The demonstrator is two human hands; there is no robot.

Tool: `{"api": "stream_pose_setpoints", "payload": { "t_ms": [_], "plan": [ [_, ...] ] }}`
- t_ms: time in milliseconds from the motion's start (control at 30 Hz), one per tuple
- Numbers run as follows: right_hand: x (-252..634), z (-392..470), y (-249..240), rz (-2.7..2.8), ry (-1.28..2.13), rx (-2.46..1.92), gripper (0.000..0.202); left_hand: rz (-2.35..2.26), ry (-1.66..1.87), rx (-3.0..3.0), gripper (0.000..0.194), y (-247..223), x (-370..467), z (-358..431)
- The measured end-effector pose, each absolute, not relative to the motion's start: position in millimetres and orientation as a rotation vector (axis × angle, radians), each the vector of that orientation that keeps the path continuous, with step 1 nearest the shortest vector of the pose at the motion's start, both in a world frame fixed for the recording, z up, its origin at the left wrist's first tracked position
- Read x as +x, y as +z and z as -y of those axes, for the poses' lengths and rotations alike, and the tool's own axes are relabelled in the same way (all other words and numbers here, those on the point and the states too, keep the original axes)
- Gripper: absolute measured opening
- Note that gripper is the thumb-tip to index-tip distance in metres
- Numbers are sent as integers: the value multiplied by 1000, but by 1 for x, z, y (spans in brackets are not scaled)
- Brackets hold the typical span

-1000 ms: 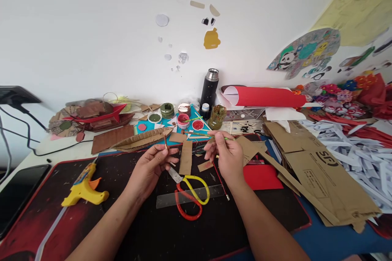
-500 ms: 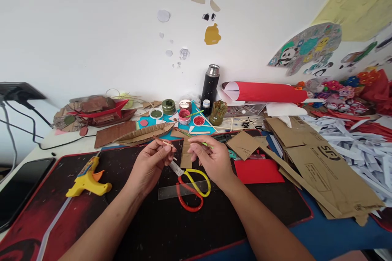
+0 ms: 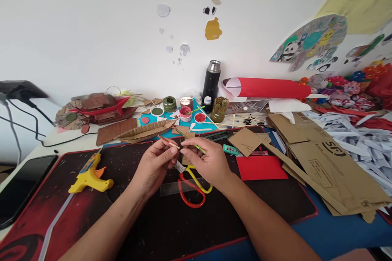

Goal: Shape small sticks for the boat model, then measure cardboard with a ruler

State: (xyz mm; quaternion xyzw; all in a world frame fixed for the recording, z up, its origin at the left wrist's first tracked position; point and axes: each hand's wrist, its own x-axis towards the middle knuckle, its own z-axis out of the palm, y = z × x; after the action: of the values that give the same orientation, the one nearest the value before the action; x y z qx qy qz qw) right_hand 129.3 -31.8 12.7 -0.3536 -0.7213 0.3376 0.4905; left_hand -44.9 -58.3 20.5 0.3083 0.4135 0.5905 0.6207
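Note:
My left hand (image 3: 154,167) pinches a thin wooden stick (image 3: 166,140), reddish brown along most of its length and bare at the near end. In my right hand (image 3: 212,161) is a green-handled paintbrush (image 3: 200,149), gripped between thumb and fingers, its bristle end pointing away to the upper left. The fingertips of both hands almost meet at the stick's pale end; whether they touch I cannot tell. Under them on the dark mat lie scissors (image 3: 192,205) with red and yellow handles and a clear ruler (image 3: 170,189), both partly covered by my right hand.
A yellow glue gun (image 3: 89,180) lies left, beside a phone (image 3: 26,189). Behind my hands are a cardboard boat shape (image 3: 147,131), a jar of green paint (image 3: 169,105), a red paint pot (image 3: 185,113) and a black flask (image 3: 211,81). Flattened cardboard (image 3: 333,171) and red card (image 3: 261,168) lie right.
My right hand has moved left and closer to my left hand, bringing the paintbrush beside the stick. The whole view has shifted slightly.

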Motion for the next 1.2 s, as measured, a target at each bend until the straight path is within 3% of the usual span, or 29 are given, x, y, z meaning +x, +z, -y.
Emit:
{"api": "stream_pose_setpoints", "payload": {
  "t_ms": [733,933,1067,1200],
  "plan": [
    [127,33,13,1812,737,-881,11,-936,1296,686,41,16,-43,59],
    [135,28,13,1795,732,-917,13,-958,1379,757,57,16,-63,48],
    [139,25,14,1833,635,-892,13,-1102,1668,987,42,21,-79,46],
    [139,24,13,1937,511,-854,15,-1396,1666,1641,26,29,-84,54]
  ]
}}
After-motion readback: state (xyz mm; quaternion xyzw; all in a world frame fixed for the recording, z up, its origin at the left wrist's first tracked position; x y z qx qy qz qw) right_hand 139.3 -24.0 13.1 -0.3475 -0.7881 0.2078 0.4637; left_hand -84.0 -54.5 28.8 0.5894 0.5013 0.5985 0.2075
